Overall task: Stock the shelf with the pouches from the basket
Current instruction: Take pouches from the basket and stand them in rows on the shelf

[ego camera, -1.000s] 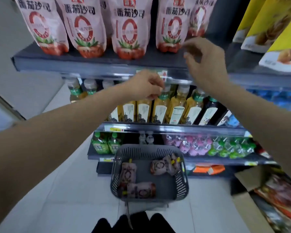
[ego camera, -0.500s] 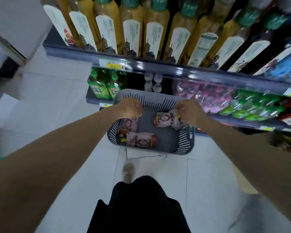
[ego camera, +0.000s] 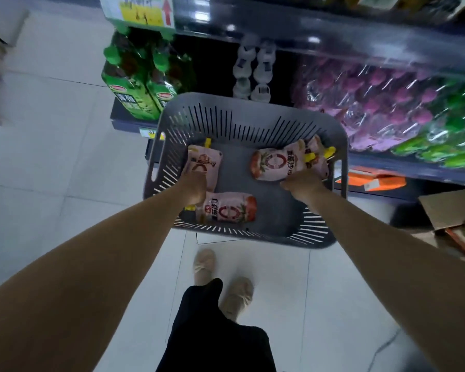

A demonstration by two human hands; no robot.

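Note:
A grey slotted basket (ego camera: 250, 108) stands on the floor below me, against the bottom shelf. Several pink spouted pouches lie in it: one at the left (ego camera: 203, 162), one at the front (ego camera: 230, 210), one at the right (ego camera: 277, 163) and another behind that (ego camera: 318, 157). My left hand (ego camera: 195, 187) is down in the basket, its fingers curled over the near end of the left pouch. My right hand (ego camera: 302, 185) grips the near edge of the right pouch. The fingertips of both hands are hidden.
Green bottles (ego camera: 134, 84), small white bottles (ego camera: 253, 73) and wrapped purple (ego camera: 373, 103) and green packs (ego camera: 446, 135) fill the low shelf behind the basket. An open cardboard box (ego camera: 448, 210) sits at the right. My shoes (ego camera: 220, 280) are just before the basket on pale tiles.
My view dropped from the top pouch shelf to the floor basket. Both hands came down from the shelf edge into the basket and closed on pouches.

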